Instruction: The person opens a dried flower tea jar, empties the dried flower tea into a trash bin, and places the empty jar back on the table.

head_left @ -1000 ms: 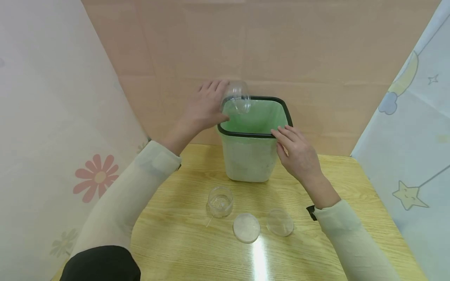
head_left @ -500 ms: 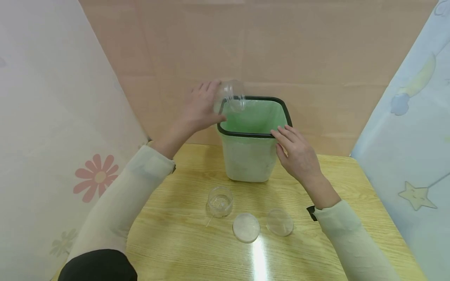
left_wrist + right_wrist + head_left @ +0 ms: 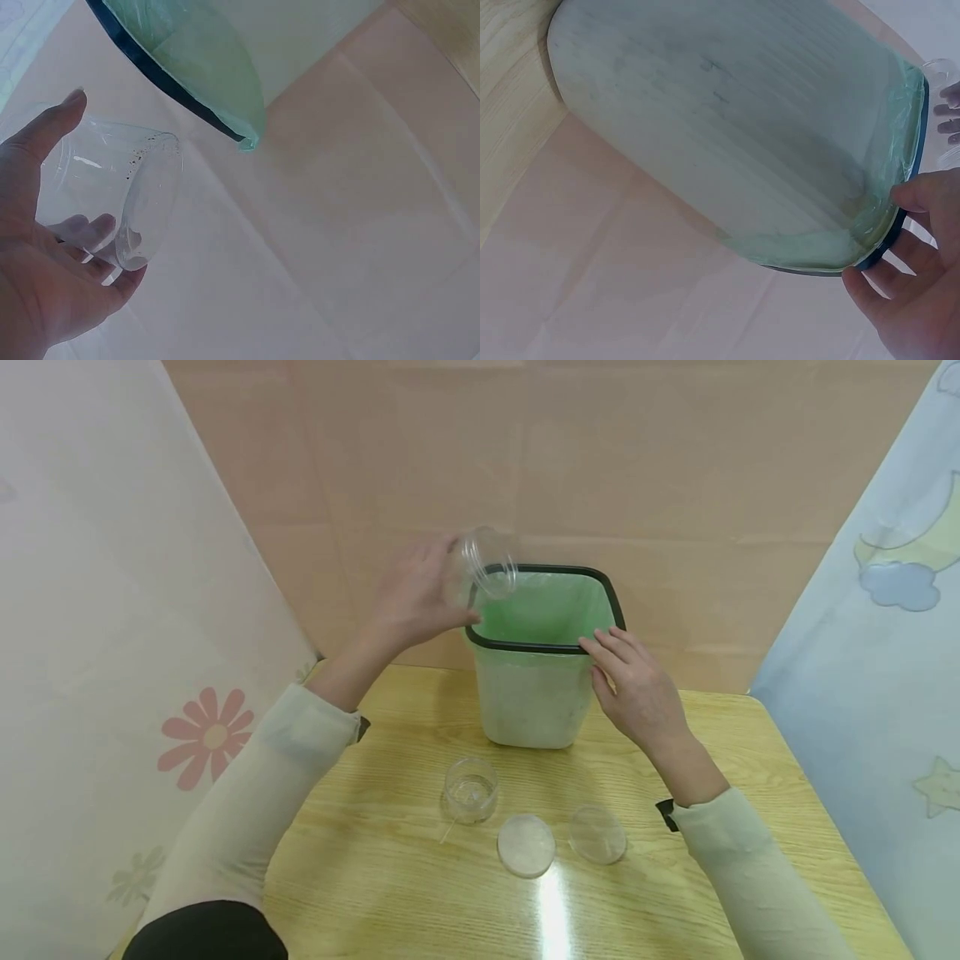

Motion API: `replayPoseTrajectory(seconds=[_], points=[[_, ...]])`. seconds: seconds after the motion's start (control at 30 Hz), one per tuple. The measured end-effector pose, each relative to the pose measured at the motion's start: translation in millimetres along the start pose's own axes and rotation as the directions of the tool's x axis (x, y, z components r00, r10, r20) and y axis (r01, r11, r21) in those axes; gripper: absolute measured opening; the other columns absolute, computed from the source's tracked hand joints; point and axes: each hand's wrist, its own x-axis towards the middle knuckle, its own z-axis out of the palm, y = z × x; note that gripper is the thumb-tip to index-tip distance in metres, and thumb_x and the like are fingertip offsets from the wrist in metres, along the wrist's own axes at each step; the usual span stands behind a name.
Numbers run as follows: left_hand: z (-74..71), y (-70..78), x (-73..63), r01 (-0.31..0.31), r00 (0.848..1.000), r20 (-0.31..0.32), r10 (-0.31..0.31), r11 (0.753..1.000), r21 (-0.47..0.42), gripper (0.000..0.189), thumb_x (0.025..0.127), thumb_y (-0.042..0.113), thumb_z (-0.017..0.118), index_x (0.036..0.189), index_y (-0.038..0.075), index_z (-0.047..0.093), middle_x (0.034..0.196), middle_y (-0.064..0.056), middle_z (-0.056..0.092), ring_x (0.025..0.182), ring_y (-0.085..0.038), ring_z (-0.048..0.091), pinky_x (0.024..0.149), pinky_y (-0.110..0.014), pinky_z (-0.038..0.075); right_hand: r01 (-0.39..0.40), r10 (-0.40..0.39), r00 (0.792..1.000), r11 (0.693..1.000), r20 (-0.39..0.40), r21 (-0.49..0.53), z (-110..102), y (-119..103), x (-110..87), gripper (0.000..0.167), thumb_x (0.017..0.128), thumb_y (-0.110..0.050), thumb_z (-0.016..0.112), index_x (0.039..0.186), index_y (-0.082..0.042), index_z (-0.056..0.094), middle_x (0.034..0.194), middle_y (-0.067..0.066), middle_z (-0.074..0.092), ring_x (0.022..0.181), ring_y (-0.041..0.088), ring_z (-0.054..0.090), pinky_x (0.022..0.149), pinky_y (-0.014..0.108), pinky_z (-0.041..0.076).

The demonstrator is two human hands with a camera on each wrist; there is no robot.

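Observation:
My left hand grips a clear jar tipped on its side above the left rim of a trash bin. In the left wrist view, thumb and fingers wrap around the jar, and small dark specks dot its wall near the base. The bin stands upright, with a green bag lining it under a black rim ring. At its front right corner, my right hand holds the rim. The right wrist view shows the thumb outside and fingers around the ring.
In front of the bin sit a clear round container and a thin pale stick beside it. Two round lids, a frosted one and a clear one, lie flat on the wooden table. A tan wall stands close behind.
My left hand has drawn slightly left with the jar, whose mouth has turned from facing down to the right more toward the head camera. The right hand stays on the bin rim.

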Motion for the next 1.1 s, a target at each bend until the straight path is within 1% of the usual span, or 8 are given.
replayPoseTrajectory(seconds=[0.2, 0.43, 0.6, 0.8, 0.93, 1.1], points=[[-0.2, -5.7, -6.2, 0.040, 0.999, -0.003, -0.040, 0.995, -0.090, 0.111, 0.073, 0.041, 0.090, 0.160, 0.015, 0.025, 0.154, -0.010, 0.044, 0.139, -0.030, 0.042, 0.114, -0.050, 0.036, 0.003, -0.003, 1.000, 1.000, -0.005, -0.002, 0, 0, 0.6, 0.041, 0.085, 0.008, 0.072, 0.125, -0.001, 0.069, 0.121, 0.024, 0.069, 0.120, 0.044, 0.060, 0.103, 0.050, 0.050], [0.7, -11.3, -13.3, 0.073, 0.997, -0.008, -0.076, 0.982, -0.173, 0.112, 0.070, 0.040, 0.093, 0.159, 0.018, 0.029, 0.151, -0.006, 0.047, 0.137, -0.028, 0.044, 0.112, -0.049, 0.039, 0.007, -0.007, 1.000, 1.000, -0.009, -0.007, -1, -2, 1.0, 0.039, 0.086, 0.007, 0.070, 0.124, -0.001, 0.070, 0.120, 0.023, 0.069, 0.119, 0.043, 0.061, 0.102, 0.050, 0.051], [2.1, -16.7, -17.9, 0.076, 0.996, -0.029, -0.086, 0.967, -0.242, 0.109, 0.068, 0.040, 0.094, 0.156, 0.017, 0.034, 0.149, -0.008, 0.049, 0.137, -0.028, 0.044, 0.112, -0.049, 0.039, 0.017, -0.017, 1.000, 1.000, -0.025, -0.011, -2, -3, 2.6, 0.038, 0.086, 0.008, 0.070, 0.122, -0.002, 0.072, 0.118, 0.022, 0.071, 0.115, 0.042, 0.063, 0.100, 0.049, 0.052], [6.6, -25.1, -24.0, 0.058, 0.995, -0.054, -0.078, 0.950, -0.308, 0.106, 0.068, 0.040, 0.094, 0.155, 0.014, 0.037, 0.147, -0.008, 0.051, 0.135, -0.027, 0.046, 0.110, -0.050, 0.040, 0.021, -0.022, 0.999, 1.000, -0.042, -0.006, -3, -4, 4.3, 0.035, 0.087, 0.009, 0.070, 0.120, -0.002, 0.073, 0.115, 0.022, 0.072, 0.112, 0.042, 0.065, 0.100, 0.048, 0.052], [10.4, -30.3, -28.3, 0.052, 0.995, -0.061, -0.077, 0.942, -0.331, 0.104, 0.069, 0.040, 0.093, 0.154, 0.013, 0.039, 0.147, -0.008, 0.051, 0.136, -0.026, 0.046, 0.111, -0.050, 0.039, 0.019, -0.019, 0.999, 1.000, -0.037, -0.011, -4, -4, 4.0, 0.034, 0.088, 0.009, 0.069, 0.120, -0.002, 0.073, 0.115, 0.022, 0.072, 0.112, 0.042, 0.066, 0.101, 0.048, 0.051], [14.4, -33.0, -33.6, 0.060, 0.994, -0.062, -0.088, 0.930, -0.362, 0.101, 0.071, 0.039, 0.092, 0.153, 0.015, 0.040, 0.148, -0.008, 0.050, 0.136, -0.027, 0.045, 0.111, -0.052, 0.038, 0.010, -0.010, 1.000, 1.000, -0.029, -0.015, -6, -5, 3.5, 0.033, 0.088, 0.008, 0.069, 0.120, -0.002, 0.073, 0.115, 0.022, 0.072, 0.112, 0.042, 0.066, 0.102, 0.049, 0.051]])
